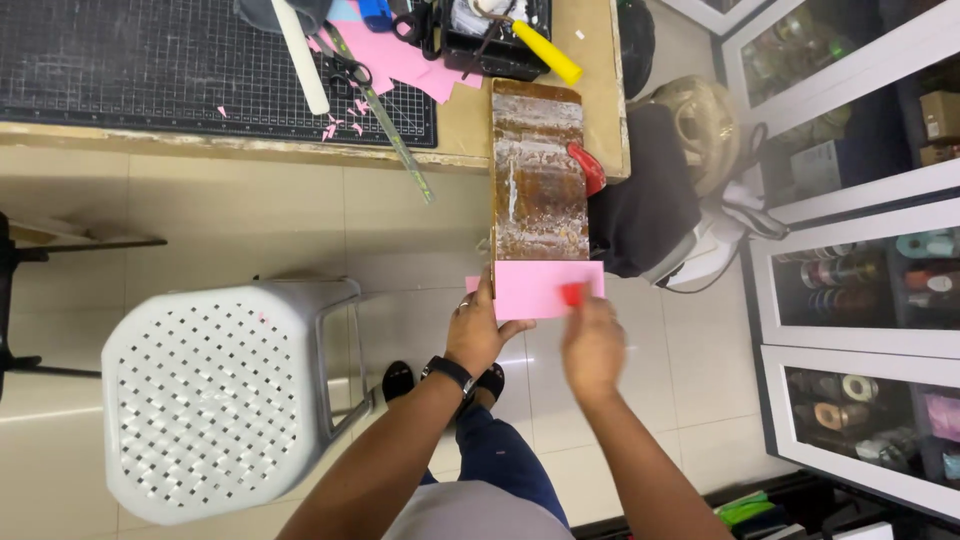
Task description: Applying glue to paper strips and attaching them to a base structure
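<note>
A pink sheet of paper [535, 288] lies over the near end of a long brown, white-streaked board [538, 180] that juts off the table edge. My left hand [478, 332] grips the board's near left corner and the paper's left edge. My right hand [592, 345] presses a small red piece [573, 293] onto the paper's right part. Another red object [590, 168] sits at the board's right side.
A grey perforated plastic stool [215, 395] stands on the tiled floor at left. The table holds a black cutting mat [150, 60], scissors [350, 72], a metal ruler [395, 135], pink scraps and a yellow-handled tool [548, 52]. A black bag [645, 195] and glass-door cabinets [860, 280] stand at right.
</note>
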